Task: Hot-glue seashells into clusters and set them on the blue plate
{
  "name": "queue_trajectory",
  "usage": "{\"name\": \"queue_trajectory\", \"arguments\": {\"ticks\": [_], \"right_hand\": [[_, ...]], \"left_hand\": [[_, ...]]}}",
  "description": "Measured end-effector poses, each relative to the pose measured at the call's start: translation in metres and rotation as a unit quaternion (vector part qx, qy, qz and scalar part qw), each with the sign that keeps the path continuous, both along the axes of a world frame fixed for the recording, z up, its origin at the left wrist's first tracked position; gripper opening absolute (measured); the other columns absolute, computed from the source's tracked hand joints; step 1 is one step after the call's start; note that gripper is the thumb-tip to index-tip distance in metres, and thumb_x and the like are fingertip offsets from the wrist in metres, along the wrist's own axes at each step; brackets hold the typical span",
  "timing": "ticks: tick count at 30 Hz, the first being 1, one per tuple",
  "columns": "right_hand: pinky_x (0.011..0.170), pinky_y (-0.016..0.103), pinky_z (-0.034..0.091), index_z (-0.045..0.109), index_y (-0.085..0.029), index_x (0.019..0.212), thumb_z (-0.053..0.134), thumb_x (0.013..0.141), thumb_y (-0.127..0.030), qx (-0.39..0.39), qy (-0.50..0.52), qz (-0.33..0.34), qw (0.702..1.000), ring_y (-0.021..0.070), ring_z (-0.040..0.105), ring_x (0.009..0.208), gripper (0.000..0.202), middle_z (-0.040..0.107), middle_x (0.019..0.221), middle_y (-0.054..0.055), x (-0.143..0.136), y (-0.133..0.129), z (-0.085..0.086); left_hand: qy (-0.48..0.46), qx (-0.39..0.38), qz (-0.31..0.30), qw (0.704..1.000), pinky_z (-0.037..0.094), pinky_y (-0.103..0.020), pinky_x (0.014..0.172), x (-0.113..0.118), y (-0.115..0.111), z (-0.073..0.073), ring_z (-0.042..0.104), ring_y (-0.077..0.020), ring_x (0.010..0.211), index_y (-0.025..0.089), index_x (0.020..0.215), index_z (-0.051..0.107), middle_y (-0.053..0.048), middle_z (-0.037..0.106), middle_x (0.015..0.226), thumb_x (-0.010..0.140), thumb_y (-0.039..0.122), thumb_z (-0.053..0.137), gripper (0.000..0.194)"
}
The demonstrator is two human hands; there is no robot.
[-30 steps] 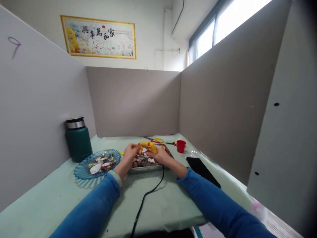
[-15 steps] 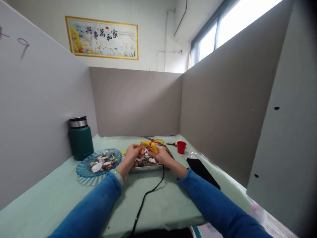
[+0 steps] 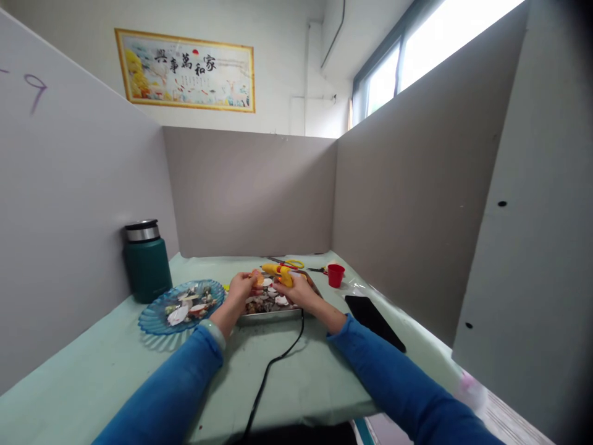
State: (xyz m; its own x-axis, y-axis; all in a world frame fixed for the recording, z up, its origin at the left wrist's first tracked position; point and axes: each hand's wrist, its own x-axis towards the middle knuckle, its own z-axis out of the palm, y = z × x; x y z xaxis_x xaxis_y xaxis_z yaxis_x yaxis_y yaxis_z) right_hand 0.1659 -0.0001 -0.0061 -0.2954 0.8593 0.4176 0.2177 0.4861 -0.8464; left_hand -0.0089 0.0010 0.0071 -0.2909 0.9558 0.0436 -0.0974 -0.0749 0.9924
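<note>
My right hand is closed round the handle of a yellow hot glue gun, its nozzle pointing left. Just left of the nozzle, my left hand pinches a small orange shell. Both hands are above a shallow metal tray full of shells and fragments. From beneath the right hand a black cord runs over the table to its front edge. Beside my left wrist stands a blue scalloped glass plate with several shells on it.
A dark green flask stands at the left partition. Behind the tray lie yellow-handled scissors. On the right are a red cup and a black phone-like slab. Grey partitions enclose the table at the back and both sides.
My left hand, with the orange shell, has drawn slightly left, away from the glue gun's nozzle. The whole view has shifted a little. Both grips stay the same.
</note>
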Motion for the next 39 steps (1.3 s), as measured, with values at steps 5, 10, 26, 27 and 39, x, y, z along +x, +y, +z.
{"name": "queue_trajectory", "arguments": {"ticks": [5, 10, 26, 27, 39], "right_hand": [[0.044, 0.021, 0.036, 0.063, -0.016, 0.089, 0.072, 0.073, -0.042, -0.011, -0.013, -0.001, 1.0, 0.0096, 0.046, 0.046, 0.032, 0.058, 0.06, -0.002, -0.001, 0.002, -0.001], [0.043, 0.022, 0.035, 0.063, -0.015, 0.09, 0.072, 0.074, -0.041, -0.027, -0.031, 0.008, 0.999, 0.0101, 0.046, 0.045, 0.032, 0.059, 0.06, -0.001, -0.002, 0.006, -0.002], [0.044, 0.022, 0.035, 0.062, -0.015, 0.087, 0.071, 0.076, -0.04, -0.014, -0.035, -0.007, 0.999, 0.0099, 0.046, 0.046, 0.028, 0.056, 0.058, -0.003, -0.002, 0.003, -0.001], [0.043, 0.022, 0.035, 0.062, -0.015, 0.087, 0.071, 0.076, -0.04, -0.016, -0.034, -0.009, 0.999, 0.0098, 0.046, 0.045, 0.028, 0.056, 0.057, -0.002, -0.002, 0.002, -0.001], [0.043, 0.021, 0.037, 0.064, -0.017, 0.089, 0.072, 0.075, -0.042, -0.008, -0.034, 0.005, 0.999, 0.0099, 0.048, 0.045, 0.031, 0.058, 0.059, -0.002, 0.0, 0.007, -0.003]], "left_hand": [[0.018, 0.0, 0.005, 1.0, 0.051, -0.022, 0.048, 0.003, 0.004, -0.001, 0.061, -0.0107, 0.049, 0.014, 0.086, 0.052, -0.001, 0.063, 0.068, 0.086, 0.012, 0.062, 0.01], [0.054, 0.0, 0.013, 0.998, 0.047, -0.019, 0.046, 0.005, 0.006, -0.002, 0.061, -0.0097, 0.048, 0.015, 0.089, 0.052, 0.0, 0.064, 0.07, 0.084, 0.013, 0.066, 0.014], [0.073, -0.002, -0.006, 0.997, 0.048, -0.02, 0.046, 0.004, 0.008, -0.004, 0.059, -0.0095, 0.046, 0.013, 0.088, 0.055, -0.001, 0.065, 0.067, 0.085, 0.014, 0.064, 0.009], [0.065, -0.007, -0.006, 0.998, 0.048, -0.02, 0.046, 0.005, 0.007, -0.003, 0.059, -0.0099, 0.046, 0.013, 0.088, 0.055, -0.002, 0.065, 0.067, 0.085, 0.013, 0.064, 0.009], [0.053, 0.0, -0.028, 0.998, 0.05, -0.023, 0.048, 0.007, 0.003, -0.001, 0.061, -0.0116, 0.047, 0.012, 0.09, 0.057, -0.002, 0.067, 0.067, 0.081, 0.013, 0.067, 0.014]]}}
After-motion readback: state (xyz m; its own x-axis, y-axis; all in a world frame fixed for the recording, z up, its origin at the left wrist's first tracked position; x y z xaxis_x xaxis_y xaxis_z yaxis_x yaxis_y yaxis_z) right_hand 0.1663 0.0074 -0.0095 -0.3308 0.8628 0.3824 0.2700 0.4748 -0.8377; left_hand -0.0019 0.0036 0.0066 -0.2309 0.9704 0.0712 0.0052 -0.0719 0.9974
